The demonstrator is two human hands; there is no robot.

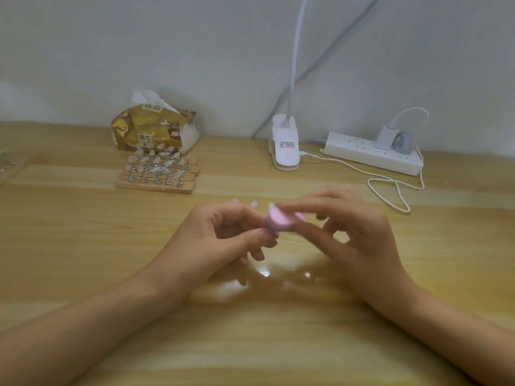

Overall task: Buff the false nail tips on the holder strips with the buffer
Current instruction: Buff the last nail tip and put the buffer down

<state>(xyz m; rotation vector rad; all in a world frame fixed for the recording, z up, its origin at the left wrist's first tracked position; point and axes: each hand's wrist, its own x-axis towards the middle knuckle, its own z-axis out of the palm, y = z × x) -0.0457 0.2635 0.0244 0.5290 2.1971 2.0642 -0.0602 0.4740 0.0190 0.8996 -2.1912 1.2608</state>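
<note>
pink buffer (278, 220) sits in right hand (356, 235) grip, against left hand (223, 235).

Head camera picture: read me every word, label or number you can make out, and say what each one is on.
"原木": front label of the gold tissue pack.
"纯品", as far as it reads: white tag on top of the same pack.
Other print on the pack: too blurred to read.
Label on the lamp clip: small red and black print, too small to read.
On the power strip: nothing readable.
</note>
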